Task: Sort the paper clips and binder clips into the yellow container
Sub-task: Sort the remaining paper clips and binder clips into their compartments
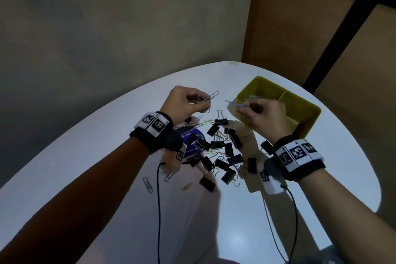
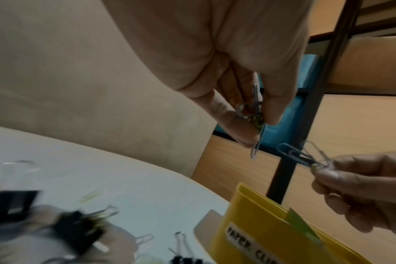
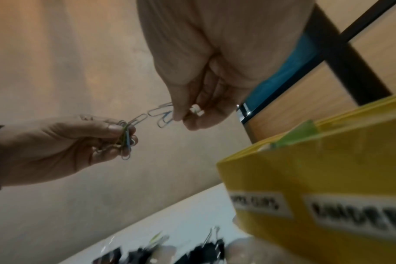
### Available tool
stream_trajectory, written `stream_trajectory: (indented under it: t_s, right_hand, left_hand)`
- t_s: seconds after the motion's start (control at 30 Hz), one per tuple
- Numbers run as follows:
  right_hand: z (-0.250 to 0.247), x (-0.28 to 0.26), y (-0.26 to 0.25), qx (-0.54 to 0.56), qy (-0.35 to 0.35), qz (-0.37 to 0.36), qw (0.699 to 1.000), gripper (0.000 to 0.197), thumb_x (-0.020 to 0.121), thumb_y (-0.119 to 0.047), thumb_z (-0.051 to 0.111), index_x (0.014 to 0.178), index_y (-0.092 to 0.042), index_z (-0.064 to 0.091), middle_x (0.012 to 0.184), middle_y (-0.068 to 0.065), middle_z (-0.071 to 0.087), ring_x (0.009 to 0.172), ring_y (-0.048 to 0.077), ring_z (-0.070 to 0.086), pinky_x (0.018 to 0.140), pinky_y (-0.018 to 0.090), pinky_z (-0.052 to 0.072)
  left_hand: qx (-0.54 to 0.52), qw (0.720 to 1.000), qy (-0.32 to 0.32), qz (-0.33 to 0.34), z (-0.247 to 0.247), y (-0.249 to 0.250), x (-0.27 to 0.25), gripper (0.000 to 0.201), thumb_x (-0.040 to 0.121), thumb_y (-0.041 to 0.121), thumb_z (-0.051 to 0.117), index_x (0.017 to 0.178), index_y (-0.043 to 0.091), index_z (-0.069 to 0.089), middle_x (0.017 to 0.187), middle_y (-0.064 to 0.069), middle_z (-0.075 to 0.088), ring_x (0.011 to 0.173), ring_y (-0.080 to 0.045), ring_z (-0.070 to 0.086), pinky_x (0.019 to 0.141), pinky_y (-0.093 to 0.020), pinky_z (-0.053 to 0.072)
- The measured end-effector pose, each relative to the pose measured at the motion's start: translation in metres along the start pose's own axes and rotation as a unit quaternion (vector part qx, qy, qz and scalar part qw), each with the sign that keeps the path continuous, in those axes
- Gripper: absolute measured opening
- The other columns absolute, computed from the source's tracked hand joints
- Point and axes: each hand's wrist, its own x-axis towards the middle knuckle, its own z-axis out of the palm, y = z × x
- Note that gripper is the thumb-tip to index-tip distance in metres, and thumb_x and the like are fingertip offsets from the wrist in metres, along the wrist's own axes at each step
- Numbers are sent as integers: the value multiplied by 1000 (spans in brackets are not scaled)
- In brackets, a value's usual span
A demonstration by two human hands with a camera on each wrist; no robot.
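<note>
Nearest the head camera, the two forearms reach forward over the white table (image 1: 96,156), each wrist wrapped in a black band with printed markers and trailing a thin black cable. The left hand (image 1: 184,100) is raised above the table, its fingers curled and pinching a small bunch of paper clips (image 1: 209,97), one of which sticks out toward the right. The right hand (image 1: 263,113) is also lifted, thumb and fingers pinching a few more clips (image 2: 305,157), held over the near left corner of the yellow container (image 1: 308,122). The two bunches are close but apart, with a gap of air between them.

The container sits at the far right of the table, near its curved edge, and is divided into two compartments; the left one already holds some paper clips. Labels are stuck on its front wall, one reading "PAPER CLIPS".

Below and between the hands lies a loose pile of black binder clips (image 1: 222,156), mixed with more paper clips and partly covering a round purple sticker (image 1: 192,143). A few single paper clips (image 1: 147,184) lie apart nearer the person, where bare tabletop runs out to the left edge.
</note>
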Motion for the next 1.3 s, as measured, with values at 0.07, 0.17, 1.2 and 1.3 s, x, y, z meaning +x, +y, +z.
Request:
stream_trajectory:
  t_s: [0.07,0.17,1.2,1.3]
  right_hand:
    - [-20,16,4,-53,41,14,998,8,83,-17,73,89,-14,75,77,-4,68,68,2,62,65,13,50]
    - [-41,41,18,-148,61,41,986,8,82,-22,73,78,-15,73,73,3,68,78,21,65,76,31,55]
    - [121,-58,-28,-298,-433,-81,847,29,80,-20,72,110,-18,70,109,8,70,105,23,61,89,32,50]
    - [140,-79,-26,-358,-467,-97,803,24,75,-18,77,98,-17,70,105,4,69,100,22,62,86,32,51]
  left_hand:
    - [11,1000,-20,15,22,15,26,13,78,5,73,90,4,71,79,-16,70,71,-22,69,74,-30,59]
    - [81,996,-36,28,57,31,64,13,76,13,75,88,7,73,79,-14,73,73,-23,71,76,-36,59]
    - [311,932,-136,-125,-66,-90,-72,20,89,10,56,104,12,69,107,-5,69,94,-16,61,80,-24,45]
    - [391,891,-137,-185,-93,-125,-111,33,79,9,57,110,21,63,115,-5,61,103,-23,58,85,-30,45]
